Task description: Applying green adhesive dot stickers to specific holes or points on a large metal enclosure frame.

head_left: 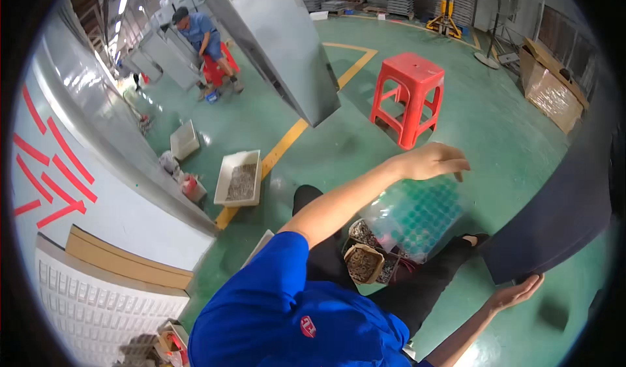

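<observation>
A broad, smooth, dark navy panel [554, 217] rises at the person's right, its lower edge at the right hand [518, 294], fingers extended, grip unclear. The left hand [430, 161] bends its fingers above a clear, round-patterned plastic sheet [424, 217]; I cannot tell whether they pinch it.

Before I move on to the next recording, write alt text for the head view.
A person's right hand is at the lower edge of a dark panel, the left hand at the upper edge of a bubble-patterned plastic sheet, contact there unclear. A red plastic stool stands ahead on a green floor.
</observation>
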Tool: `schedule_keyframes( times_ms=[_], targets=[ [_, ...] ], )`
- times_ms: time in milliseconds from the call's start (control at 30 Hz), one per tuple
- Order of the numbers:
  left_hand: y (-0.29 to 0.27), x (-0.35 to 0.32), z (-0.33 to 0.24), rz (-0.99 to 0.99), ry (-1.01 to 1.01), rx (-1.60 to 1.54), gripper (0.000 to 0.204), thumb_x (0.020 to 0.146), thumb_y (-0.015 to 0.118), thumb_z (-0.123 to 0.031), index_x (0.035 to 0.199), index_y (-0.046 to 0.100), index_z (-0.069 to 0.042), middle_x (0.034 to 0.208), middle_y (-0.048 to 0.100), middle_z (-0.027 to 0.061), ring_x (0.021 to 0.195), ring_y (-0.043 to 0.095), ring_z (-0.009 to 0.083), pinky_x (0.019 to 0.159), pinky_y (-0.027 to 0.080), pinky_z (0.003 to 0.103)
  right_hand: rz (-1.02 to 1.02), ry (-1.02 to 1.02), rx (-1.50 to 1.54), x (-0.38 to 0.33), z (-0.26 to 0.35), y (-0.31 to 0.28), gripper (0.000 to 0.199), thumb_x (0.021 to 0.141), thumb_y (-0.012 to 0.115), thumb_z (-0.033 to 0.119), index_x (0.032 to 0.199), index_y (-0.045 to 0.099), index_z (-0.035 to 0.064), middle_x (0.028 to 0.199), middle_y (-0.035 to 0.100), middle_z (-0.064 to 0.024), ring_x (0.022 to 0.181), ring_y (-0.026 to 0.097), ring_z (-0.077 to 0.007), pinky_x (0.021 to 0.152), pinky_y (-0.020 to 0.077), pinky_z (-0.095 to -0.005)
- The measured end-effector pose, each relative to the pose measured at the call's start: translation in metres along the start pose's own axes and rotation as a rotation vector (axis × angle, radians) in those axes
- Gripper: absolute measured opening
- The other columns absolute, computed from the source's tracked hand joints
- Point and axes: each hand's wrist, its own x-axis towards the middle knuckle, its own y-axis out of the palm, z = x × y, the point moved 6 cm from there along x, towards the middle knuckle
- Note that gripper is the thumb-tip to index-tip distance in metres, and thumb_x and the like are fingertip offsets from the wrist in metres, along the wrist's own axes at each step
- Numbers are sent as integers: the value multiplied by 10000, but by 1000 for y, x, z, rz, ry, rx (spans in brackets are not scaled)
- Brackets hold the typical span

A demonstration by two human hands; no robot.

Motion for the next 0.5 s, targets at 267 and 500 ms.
schedule_keyframes(
  times_ms=[267,500],
  targets=[
    [-121,-207,92,-727,-306,-227,223,882,605,-144,1036,624,15,956,677,103,939,621,160,849,465,282,-316,-299,-404,81,-60,-98,469,1003,319,326,1089,576,-56,1046,590,-215,920,569,-329,824,445,-412],
    [-217,-269,109,-1245,-424,296,469,744,739,-256,1082,597,38,1017,652,149,955,624,228,827,480,319,-479,-534,-599,108,-52,-148,356,956,405,266,1043,622,-2,969,613,-146,844,595,-267,730,475,-358]
  ],
)
